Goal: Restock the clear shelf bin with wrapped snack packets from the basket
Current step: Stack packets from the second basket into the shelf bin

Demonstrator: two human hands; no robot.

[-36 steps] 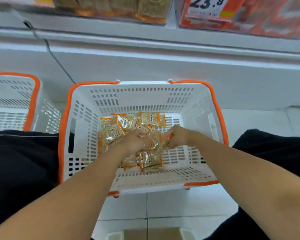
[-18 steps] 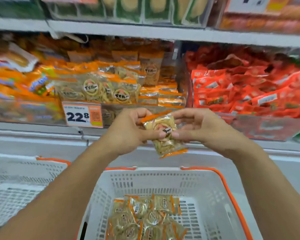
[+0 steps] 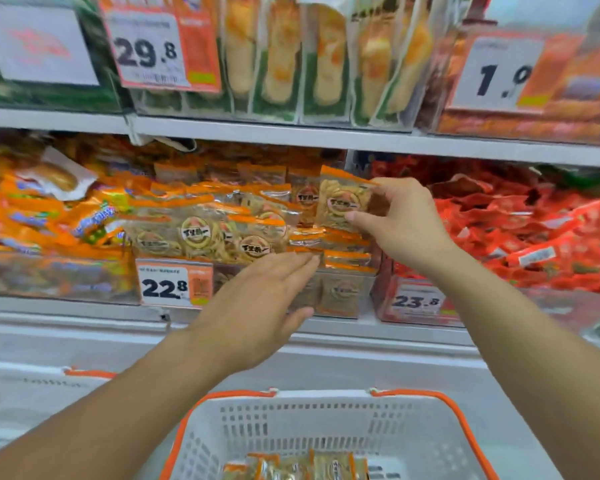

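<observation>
- right hand (image 3: 400,221): pinches snack packet (image 3: 342,199) upright over clear bin (image 3: 340,292), right end
- left hand (image 3: 257,306): fingers straight, released, touching bin's packets
- basket (image 3: 326,427) at 6 o'clock, packets inside

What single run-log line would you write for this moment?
step: placing | right hand: pinches packet over bin | left hand: flat, fingertips against stacked packets | basket: packets remain
</observation>
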